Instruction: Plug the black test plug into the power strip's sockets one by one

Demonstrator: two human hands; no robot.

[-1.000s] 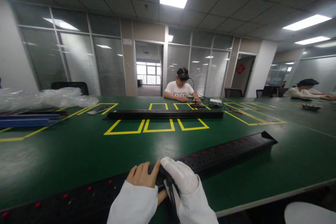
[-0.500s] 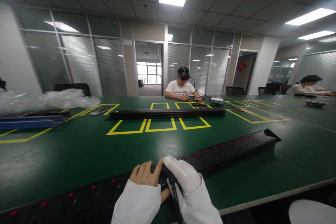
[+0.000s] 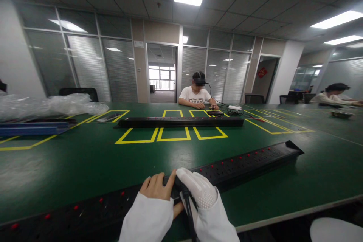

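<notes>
A long black power strip point(image 3: 232, 166) with red lights lies slantwise before me, running from the lower left up to the right. My left hand point(image 3: 157, 187), bare with a white sleeve, is closed over its middle, the thumb beneath the near edge. Beside it, my right hand point(image 3: 197, 187) in a white dotted glove grips a black power plug point(image 3: 178, 187) held against the strip's face. From the plug a thick black cord point(image 3: 189, 213) runs down between my wrists. My hands partly cover the plug, so I cannot tell how deep it sits.
A second black power strip point(image 3: 181, 122) lies across the green table point(image 3: 136, 162), among yellow tape outlines. Clear plastic wrap point(image 3: 65, 104) and blue rails point(image 3: 34, 127) are at the left. Opposite sits a person point(image 3: 197, 94) by a white adapter point(image 3: 234, 108) with cables.
The view has shifted very slightly. Both hands, the plug and the near power strip hold the same positions.
</notes>
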